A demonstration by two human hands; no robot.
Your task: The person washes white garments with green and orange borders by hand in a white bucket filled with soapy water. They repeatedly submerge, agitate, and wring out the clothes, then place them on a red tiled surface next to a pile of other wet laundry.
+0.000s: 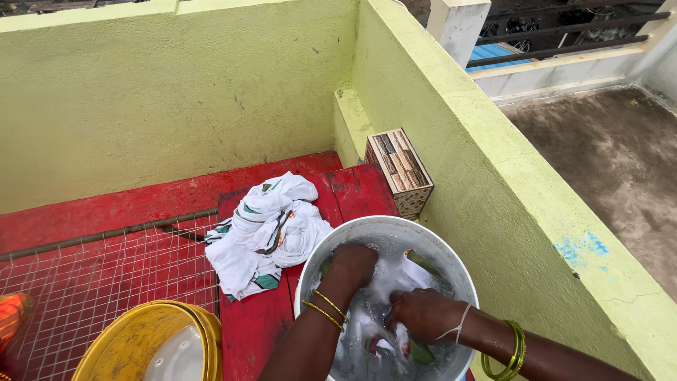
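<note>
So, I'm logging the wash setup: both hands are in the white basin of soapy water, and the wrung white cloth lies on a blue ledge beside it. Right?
Not quite: in the head view the ledge is red, not blue. Both hands, left hand and right hand, are in the white basin, the white cloth beside it.

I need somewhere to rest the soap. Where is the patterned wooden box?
In the head view, the patterned wooden box leans against the yellow-green wall, on the red ledge just behind the round metal basin.

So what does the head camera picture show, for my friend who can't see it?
Two hands, the left hand and the right hand, press white cloth down into soapy water in a round metal basin. Beside it a heap of white clothes lies on a red ledge, with a yellow tub nearby and green walls around.
</note>
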